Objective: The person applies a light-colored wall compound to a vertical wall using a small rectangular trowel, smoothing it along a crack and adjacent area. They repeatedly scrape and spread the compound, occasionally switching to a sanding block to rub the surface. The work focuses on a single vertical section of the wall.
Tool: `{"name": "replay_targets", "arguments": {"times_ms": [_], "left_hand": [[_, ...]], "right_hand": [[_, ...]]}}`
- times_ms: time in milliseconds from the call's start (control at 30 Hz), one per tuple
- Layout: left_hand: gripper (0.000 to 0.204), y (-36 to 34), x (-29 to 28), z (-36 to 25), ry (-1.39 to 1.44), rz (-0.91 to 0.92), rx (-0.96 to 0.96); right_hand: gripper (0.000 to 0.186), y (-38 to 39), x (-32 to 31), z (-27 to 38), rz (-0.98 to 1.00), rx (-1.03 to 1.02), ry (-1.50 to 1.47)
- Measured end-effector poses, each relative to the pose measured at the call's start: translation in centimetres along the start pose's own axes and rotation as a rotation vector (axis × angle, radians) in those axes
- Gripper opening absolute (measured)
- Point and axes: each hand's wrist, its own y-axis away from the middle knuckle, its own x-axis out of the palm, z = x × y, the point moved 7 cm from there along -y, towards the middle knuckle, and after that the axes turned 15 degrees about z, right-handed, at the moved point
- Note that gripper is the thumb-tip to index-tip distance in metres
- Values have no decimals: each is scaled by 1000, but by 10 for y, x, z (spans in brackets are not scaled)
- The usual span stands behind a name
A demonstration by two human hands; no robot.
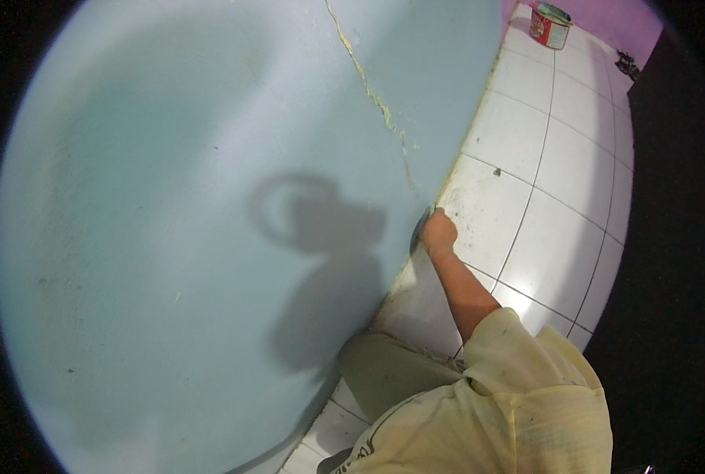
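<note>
My right hand [439, 231] is closed in a fist low against the pale blue wall [171, 237], where the wall meets the white tiled floor. A dark patch shows at its wall side; whether that is a shadow or a held thing, I cannot make out. Above the hand, a jagged yellowish crack [376, 103] with rough edges runs up the wall. It fades to a thin brownish mark near its lower end. Small dark crumbs [497, 171] lie on the tiles beyond the hand. My left hand is out of view.
An open red and green tin [550, 28] stands on the white floor tiles [486, 189] at the far end, by a purple wall [617, 20]. Near it lies a small dark tangled thing [627, 65]. My bent knee [376, 367] is close to the blue wall.
</note>
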Motion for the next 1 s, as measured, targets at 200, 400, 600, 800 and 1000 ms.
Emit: {"name": "replay_targets", "arguments": {"times_ms": [200,400,600,800,1000], "left_hand": [[91,11,8,33,-42,-73,216],[75,10,22,59,-2,-90,388],[68,16,24,83,35,-71,464],[69,13,21,73,14,-92,444],[68,13,20,67,-5,-103,451]], "right_hand": [[34,26,21,-14,136,49,-20],[32,34,42,0,14,7,-45],[31,44,13,15,106,-40,87],[32,41,28,-5,156,-25,95],[26,57,41,5,138,-44,151]]}}
